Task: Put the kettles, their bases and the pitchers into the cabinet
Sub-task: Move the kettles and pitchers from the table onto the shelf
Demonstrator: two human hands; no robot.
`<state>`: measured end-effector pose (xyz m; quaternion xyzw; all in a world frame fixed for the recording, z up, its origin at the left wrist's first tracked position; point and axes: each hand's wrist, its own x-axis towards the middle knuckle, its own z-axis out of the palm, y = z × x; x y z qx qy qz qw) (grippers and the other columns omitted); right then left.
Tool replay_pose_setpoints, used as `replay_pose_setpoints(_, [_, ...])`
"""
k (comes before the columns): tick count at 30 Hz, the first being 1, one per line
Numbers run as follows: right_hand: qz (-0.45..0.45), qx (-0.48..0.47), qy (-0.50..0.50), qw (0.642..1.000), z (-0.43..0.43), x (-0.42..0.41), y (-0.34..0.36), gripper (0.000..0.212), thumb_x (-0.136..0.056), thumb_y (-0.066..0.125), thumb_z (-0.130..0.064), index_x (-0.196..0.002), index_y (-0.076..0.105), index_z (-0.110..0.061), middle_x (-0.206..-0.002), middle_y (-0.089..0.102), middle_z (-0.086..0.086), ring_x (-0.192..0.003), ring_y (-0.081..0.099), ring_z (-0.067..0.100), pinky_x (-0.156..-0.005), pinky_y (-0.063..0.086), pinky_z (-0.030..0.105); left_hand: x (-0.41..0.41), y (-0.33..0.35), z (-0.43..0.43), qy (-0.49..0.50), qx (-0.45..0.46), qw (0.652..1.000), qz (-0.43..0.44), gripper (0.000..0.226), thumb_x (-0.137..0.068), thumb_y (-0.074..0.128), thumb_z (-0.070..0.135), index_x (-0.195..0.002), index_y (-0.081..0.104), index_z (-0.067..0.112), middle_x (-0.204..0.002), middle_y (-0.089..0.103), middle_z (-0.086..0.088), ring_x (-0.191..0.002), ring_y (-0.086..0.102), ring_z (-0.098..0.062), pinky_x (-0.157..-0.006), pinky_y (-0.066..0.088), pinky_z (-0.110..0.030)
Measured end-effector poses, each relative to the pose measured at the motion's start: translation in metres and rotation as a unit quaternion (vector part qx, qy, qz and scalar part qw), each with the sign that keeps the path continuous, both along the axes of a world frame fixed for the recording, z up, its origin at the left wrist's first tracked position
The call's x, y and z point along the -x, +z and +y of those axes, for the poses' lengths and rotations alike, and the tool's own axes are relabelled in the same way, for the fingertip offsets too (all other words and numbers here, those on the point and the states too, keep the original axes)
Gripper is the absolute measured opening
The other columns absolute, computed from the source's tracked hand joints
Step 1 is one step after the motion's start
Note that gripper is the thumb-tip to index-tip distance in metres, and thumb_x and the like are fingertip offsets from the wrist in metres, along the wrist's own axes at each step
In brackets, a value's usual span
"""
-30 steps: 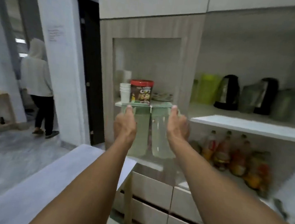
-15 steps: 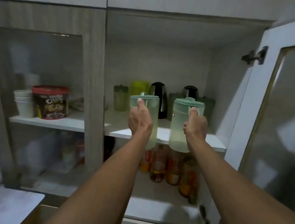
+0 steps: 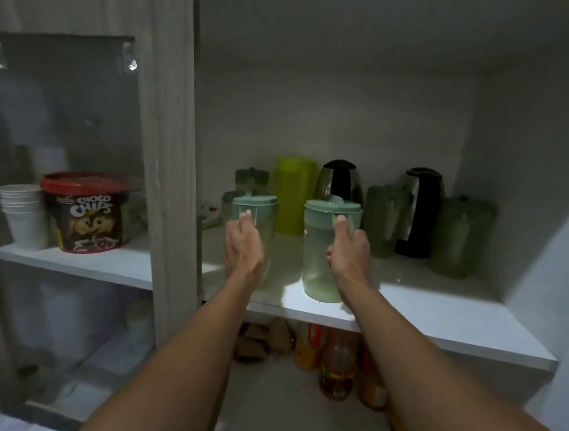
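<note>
Hands reach into the cabinet (image 3: 321, 98), each curled round the handle of a pale green lidded pitcher: the left hand (image 3: 244, 246) grips the left pitcher (image 3: 257, 202) and the right hand (image 3: 350, 257) grips the right pitcher (image 3: 316, 263), whose base seems to sit on the white shelf (image 3: 439, 318) near its front edge, though the dim light leaves that unsure. Behind them on that shelf stand a yellow-green pitcher (image 3: 291, 195), the left kettle (image 3: 341, 182), a middle green pitcher (image 3: 380, 220), the right kettle (image 3: 421, 210) and a far-right green pitcher (image 3: 461, 237). In the left compartment, behind glass, a red-lidded cereal tub (image 3: 85, 211) stands just beside stacked paper cups (image 3: 22, 213); bottles (image 3: 337, 367) stand on the level below.
</note>
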<state>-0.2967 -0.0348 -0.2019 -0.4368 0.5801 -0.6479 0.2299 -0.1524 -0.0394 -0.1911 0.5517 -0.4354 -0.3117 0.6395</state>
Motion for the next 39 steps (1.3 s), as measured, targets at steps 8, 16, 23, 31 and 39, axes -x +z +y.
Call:
replay_pose_setpoints(8, [-0.006, 0.033, 0.012, 0.999, -0.131, -0.032, -0.009, 0.048, -0.076, 0.039, -0.072, -0.071, 0.047, -0.026, -0.081, 0.058, 0.012, -0.076, 0.056, 0.028, -0.079, 0.052, 0.053, -0.013, 0.002, -0.123, 0.070, -0.015, 0.997, -0.023, 0.044, -0.107, 0.025, 0.032, -0.119, 0.048, -0.004, -0.125, 0.058, -0.030, -0.112, 0.057, -0.042, -0.078, 0.036, -0.035])
replay_pose_setpoints(16, [-0.049, 0.076, 0.075, 0.993, -0.224, -0.042, -0.015, 0.033, -0.090, 0.047, -0.053, -0.070, 0.039, -0.028, -0.063, 0.042, -0.003, -0.058, 0.045, 0.017, -0.058, 0.034, 0.032, -0.006, -0.008, -0.208, 0.109, 0.052, 0.992, -0.029, 0.039, -0.107, 0.028, 0.024, -0.108, 0.047, -0.010, -0.110, 0.059, -0.036, -0.100, 0.058, -0.046, -0.072, 0.037, -0.040])
replay_pose_setpoints(23, [-0.061, 0.092, 0.112, 0.988, -0.263, -0.040, -0.017, 0.032, -0.081, 0.050, -0.061, -0.074, 0.048, -0.030, -0.065, 0.050, -0.006, -0.064, 0.051, 0.017, -0.063, 0.038, 0.038, -0.008, -0.009, -0.255, 0.128, 0.084, 0.987, -0.052, 0.030, -0.107, 0.028, 0.018, -0.085, 0.042, 0.004, -0.087, 0.050, -0.020, -0.080, 0.047, -0.026, -0.067, 0.024, -0.027])
replay_pose_setpoints(31, [-0.067, 0.057, 0.125, 0.988, -0.272, -0.031, -0.016, 0.040, -0.069, 0.047, -0.076, -0.072, 0.050, -0.036, -0.069, 0.054, -0.007, -0.075, 0.055, 0.025, -0.069, 0.043, 0.043, -0.017, -0.016, -0.288, 0.093, 0.026, 0.994, -0.045, 0.048, -0.095, 0.022, 0.045, -0.087, 0.052, 0.009, -0.102, 0.064, -0.033, -0.095, 0.064, -0.047, -0.088, 0.052, -0.058])
replay_pose_setpoints(39, [-0.030, -0.052, 0.167, 0.984, -0.259, -0.016, -0.008, 0.078, -0.071, 0.036, -0.085, -0.108, 0.054, -0.019, -0.115, 0.066, 0.019, -0.106, 0.064, 0.037, -0.095, 0.051, 0.049, -0.011, 0.001, -0.240, 0.013, -0.116, 0.993, 0.014, 0.082, -0.094, 0.032, 0.069, -0.139, 0.050, 0.003, -0.142, 0.051, -0.020, -0.127, 0.052, -0.037, -0.109, 0.040, -0.045])
